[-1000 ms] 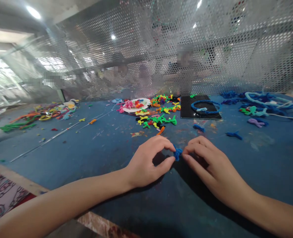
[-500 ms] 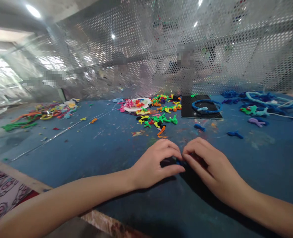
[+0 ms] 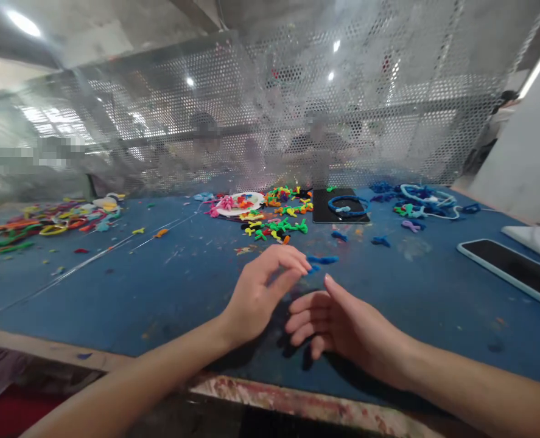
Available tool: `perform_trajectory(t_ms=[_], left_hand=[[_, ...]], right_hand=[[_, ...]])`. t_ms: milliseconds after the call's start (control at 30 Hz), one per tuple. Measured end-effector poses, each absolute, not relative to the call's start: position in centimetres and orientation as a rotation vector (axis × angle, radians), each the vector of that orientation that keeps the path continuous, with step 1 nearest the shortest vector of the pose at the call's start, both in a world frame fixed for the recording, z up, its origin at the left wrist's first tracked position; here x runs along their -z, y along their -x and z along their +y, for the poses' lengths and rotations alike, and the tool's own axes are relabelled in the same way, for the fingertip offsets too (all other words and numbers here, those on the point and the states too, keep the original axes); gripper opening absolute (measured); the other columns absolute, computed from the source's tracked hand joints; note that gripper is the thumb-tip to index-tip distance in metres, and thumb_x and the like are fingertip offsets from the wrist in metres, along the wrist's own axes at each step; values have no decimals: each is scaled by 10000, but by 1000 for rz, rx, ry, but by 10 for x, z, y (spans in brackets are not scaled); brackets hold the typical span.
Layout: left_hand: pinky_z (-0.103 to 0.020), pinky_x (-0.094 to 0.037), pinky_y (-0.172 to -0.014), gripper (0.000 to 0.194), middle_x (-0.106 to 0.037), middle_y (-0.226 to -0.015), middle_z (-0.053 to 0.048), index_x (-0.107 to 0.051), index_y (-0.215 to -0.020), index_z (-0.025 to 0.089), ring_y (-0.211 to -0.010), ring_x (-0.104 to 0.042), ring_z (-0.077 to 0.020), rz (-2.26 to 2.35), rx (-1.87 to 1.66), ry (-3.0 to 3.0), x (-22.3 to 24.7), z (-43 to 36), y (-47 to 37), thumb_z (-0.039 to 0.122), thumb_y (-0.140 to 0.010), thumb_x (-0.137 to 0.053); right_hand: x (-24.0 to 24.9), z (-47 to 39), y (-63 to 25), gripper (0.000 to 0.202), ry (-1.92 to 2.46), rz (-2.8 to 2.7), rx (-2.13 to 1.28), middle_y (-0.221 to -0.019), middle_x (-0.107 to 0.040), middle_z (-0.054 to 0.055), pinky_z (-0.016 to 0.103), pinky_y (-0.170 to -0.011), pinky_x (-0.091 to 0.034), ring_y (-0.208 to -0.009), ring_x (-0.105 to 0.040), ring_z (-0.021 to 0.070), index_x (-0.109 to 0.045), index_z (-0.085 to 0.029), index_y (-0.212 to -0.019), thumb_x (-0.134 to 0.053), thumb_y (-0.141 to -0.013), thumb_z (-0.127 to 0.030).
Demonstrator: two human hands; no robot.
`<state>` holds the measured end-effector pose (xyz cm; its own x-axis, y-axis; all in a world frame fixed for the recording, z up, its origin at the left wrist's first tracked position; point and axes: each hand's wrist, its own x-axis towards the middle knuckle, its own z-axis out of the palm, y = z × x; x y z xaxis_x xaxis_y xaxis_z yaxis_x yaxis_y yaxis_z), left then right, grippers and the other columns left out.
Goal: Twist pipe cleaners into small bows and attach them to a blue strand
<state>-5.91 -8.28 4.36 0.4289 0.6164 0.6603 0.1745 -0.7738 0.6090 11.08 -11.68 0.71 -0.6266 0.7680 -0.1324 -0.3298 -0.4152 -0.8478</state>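
Observation:
My left hand (image 3: 258, 295) is closed in a pinch on a short blue pipe cleaner piece (image 3: 323, 260), whose fuzzy strands stick out past the fingertips to the right. Just below and to the right, my right hand (image 3: 349, 325) holds nothing, palm turned inward and fingers apart. Both hands are over the near part of the blue tabletop (image 3: 169, 292). Beyond them lie two small dark-blue pipe cleaner pieces, one (image 3: 340, 236) near a black board and the other (image 3: 380, 241) farther right.
A blue fuzzy ring (image 3: 369, 205) rests on the black board (image 3: 319, 213). Green and yellow pieces (image 3: 299, 226) lie beside a white plate (image 3: 259, 198). Colourful pipe cleaners (image 3: 18, 228) are heaped at left; a phone (image 3: 511, 271) lies right. A perforated screen (image 3: 270, 134) stands behind.
My left hand has lifted slightly, and the blue piece now shows beyond its fingertips. My right hand has opened and dropped lower. The view has swung right, bringing the phone into sight.

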Motion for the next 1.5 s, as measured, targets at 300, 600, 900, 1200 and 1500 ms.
perform_trajectory(t_ms=[300, 600, 900, 1200, 1500], left_hand=[[-368, -438, -928, 149, -578, -654, 15, -574, -918, 216, -739, -595, -137, 237, -1264, -2013, -27, -196, 39, 231, -957, -431], [-145, -173, -401, 189, -150, -550, 87, -506, -750, 207, -423, -43, -35, 321, -1288, -530, 18, -273, 77, 312, -873, -603], [-150, -99, -389, 405, -242, -542, 110, -498, -952, 212, -419, -90, -28, 826, -932, -891, 23, -263, 74, 574, -800, -597], [-182, -151, -398, 521, -223, -474, 97, -385, -574, 170, -402, -151, -33, 714, -1033, -942, 17, -260, 56, 595, -773, -611], [-195, -152, -419, 508, -198, -490, 91, -347, -568, 177, -425, -126, -52, 752, -1203, -961, 18, -271, 86, 562, -841, -538]], right_hand=[[-38, -152, -107, 328, 707, -342, -2069, -594, -555, -22, 141, -460, -452, -470, -542, 59, -539, -160, -769, -373, -987, -340], [-33, -116, -169, 276, 875, -447, -1807, -524, -386, -78, 37, -321, -314, -357, -350, 1, -391, -189, -689, -396, -961, -140], [-46, -177, -109, 322, 869, -957, -1630, -636, -517, -14, 134, -389, -303, -482, -413, 46, -529, -143, -646, -537, -897, -345], [-29, -216, -101, 310, 974, -1930, -1353, -856, -604, 30, 305, -787, -440, -792, -548, 154, -597, -164, -890, -534, -874, -467], [-20, -207, -125, 236, 999, -1579, -2084, -640, -548, -25, 155, -369, -289, -391, -380, 32, -578, -140, -805, -533, -859, -366]])
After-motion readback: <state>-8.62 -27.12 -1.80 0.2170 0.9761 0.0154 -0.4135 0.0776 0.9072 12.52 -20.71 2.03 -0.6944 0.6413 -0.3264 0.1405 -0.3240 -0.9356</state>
